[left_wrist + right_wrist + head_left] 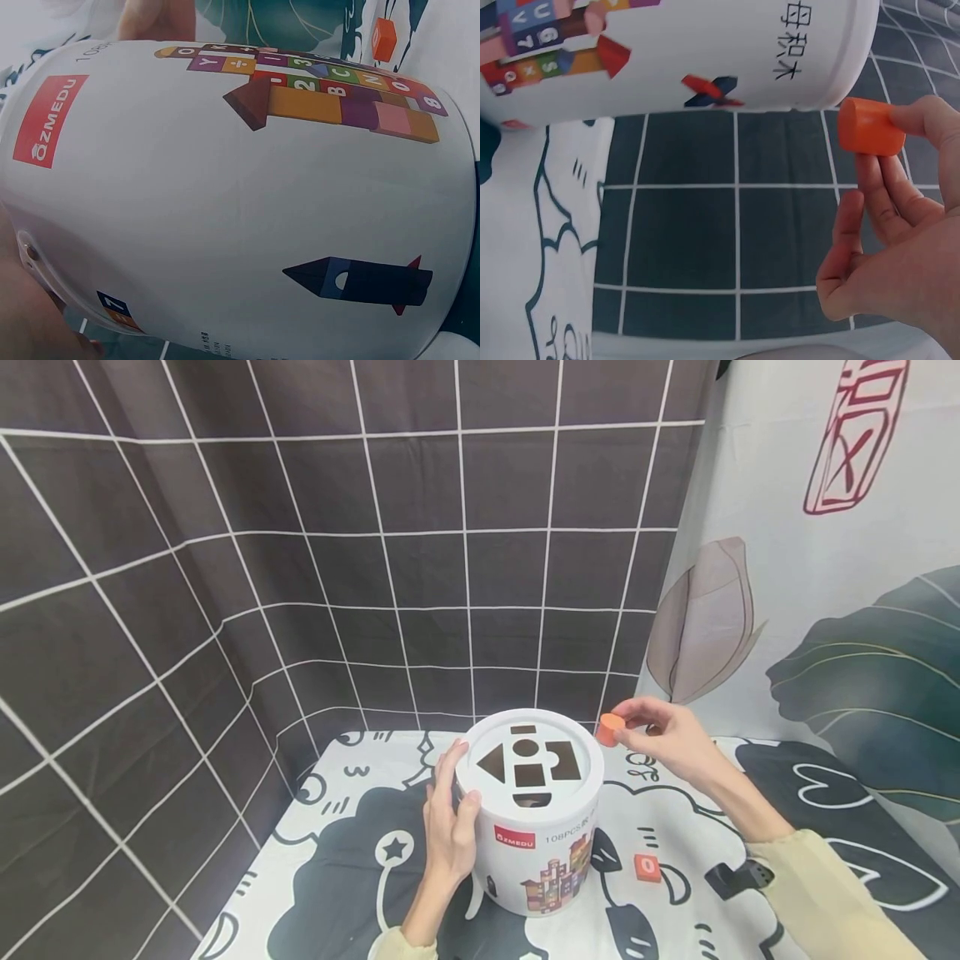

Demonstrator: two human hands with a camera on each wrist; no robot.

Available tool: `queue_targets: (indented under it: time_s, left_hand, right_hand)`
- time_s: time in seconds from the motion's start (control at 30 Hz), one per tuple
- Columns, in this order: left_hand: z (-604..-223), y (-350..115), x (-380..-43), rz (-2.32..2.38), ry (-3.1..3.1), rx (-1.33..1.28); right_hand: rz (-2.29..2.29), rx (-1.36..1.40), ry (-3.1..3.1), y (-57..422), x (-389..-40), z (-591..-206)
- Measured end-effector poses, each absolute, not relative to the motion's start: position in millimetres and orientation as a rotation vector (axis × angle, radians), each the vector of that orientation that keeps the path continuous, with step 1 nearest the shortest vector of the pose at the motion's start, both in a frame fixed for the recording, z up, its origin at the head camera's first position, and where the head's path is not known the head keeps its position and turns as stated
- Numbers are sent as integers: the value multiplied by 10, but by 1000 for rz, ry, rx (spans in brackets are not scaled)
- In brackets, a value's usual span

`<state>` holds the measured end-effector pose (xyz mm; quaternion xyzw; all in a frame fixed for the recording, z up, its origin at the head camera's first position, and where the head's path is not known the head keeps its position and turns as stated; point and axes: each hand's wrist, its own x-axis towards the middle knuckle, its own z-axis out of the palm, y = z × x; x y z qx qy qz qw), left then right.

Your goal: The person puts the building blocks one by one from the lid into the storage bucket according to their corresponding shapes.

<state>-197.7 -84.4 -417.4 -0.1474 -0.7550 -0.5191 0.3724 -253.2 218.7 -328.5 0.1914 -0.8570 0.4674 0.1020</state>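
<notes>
A white bucket [536, 852] with printed block pictures stands upright in the head view. Its white lid [480, 789] has several cut-out holes: a triangle, a circle, squares and notched shapes. My left hand [452, 831] rests against the bucket's left side, fingers along the lid's rim. Beside the lid's right edge, my right hand [663, 739] pinches an orange cylinder block [611, 729] between thumb and fingers. In the right wrist view the cylinder block [871, 127] is held close to the bucket's rim, its round end toward the bucket.
On the patterned cloth [337, 827], right of the bucket, lies a red-orange block [647, 868] marked 0. A dark grid curtain [420, 568] hangs behind the bucket, and a white leaf-print curtain [750, 468] hangs at the right.
</notes>
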Motion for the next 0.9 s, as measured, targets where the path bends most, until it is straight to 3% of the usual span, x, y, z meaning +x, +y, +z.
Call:
queue_targets:
  time_s: [0.9]
  left_hand:
    - [-4171, -841, -1975, -1325, -1929, -387]
  right_hand:
    - [1456, 810, -2550, 1520, -2652, -3074]
